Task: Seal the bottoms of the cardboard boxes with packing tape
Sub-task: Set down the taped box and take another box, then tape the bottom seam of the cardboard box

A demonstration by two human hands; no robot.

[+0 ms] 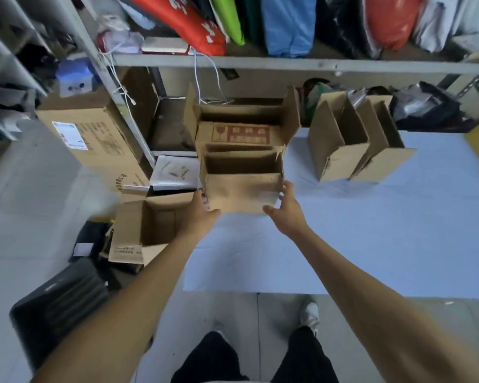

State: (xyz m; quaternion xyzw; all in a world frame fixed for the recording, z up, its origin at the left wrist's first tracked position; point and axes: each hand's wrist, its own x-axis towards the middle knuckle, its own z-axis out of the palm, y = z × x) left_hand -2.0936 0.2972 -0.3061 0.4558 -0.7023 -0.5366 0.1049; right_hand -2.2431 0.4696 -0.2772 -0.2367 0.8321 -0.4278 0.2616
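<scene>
As held — box (242, 189) upright, crosswise.

A stockroom or packing area

Metal shelving (260, 62) ran along the wall, its upper shelf crammed with bagged goods in red, green, blue and black plastic (288, 23). Open cardboard boxes (351, 139) stood on a pale counter (371, 230), a labelled shipping carton (94, 139) leaned against the rack, and more open boxes (144, 228) and a dark bin (58, 305) sat on the floor.
</scene>
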